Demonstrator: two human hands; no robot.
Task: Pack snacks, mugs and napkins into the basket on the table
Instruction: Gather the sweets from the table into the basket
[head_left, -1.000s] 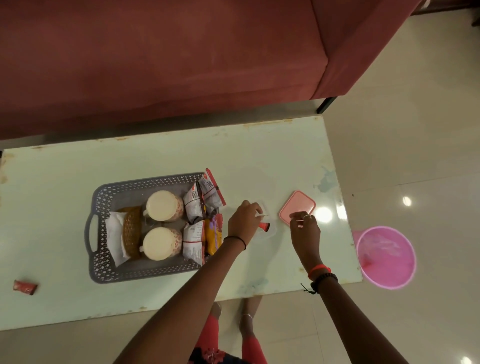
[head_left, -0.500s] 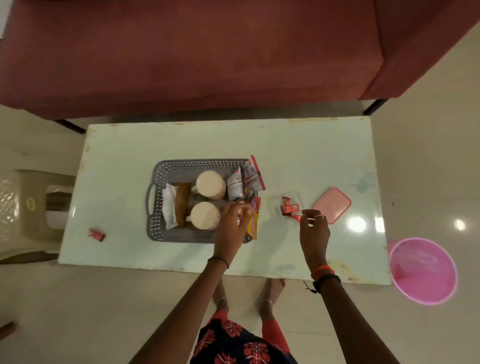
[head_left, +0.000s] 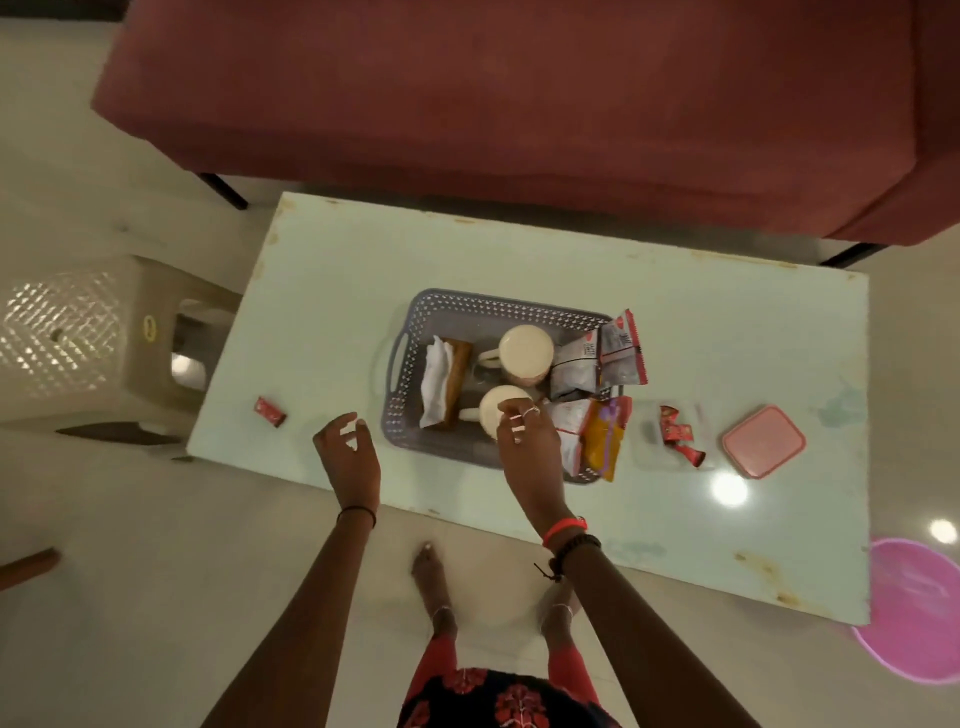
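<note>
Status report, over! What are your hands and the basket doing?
Left hand open, empty, beside basket. Right hand over near mug, grip unclear. Red snack unpacked on table.

maroon sofa (head_left: 519, 104); glossy cream floor (head_left: 130, 597); beige plastic stool (head_left: 78, 343); pink basin (head_left: 914, 613)

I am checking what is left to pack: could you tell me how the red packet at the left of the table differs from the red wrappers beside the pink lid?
The left red packet lies alone and flat; the red wrappers look crumpled and bunched together. The packet is left of the basket, near the left hand; the wrappers are right of it, beside the pink lid. Both lie outside the basket.
</note>
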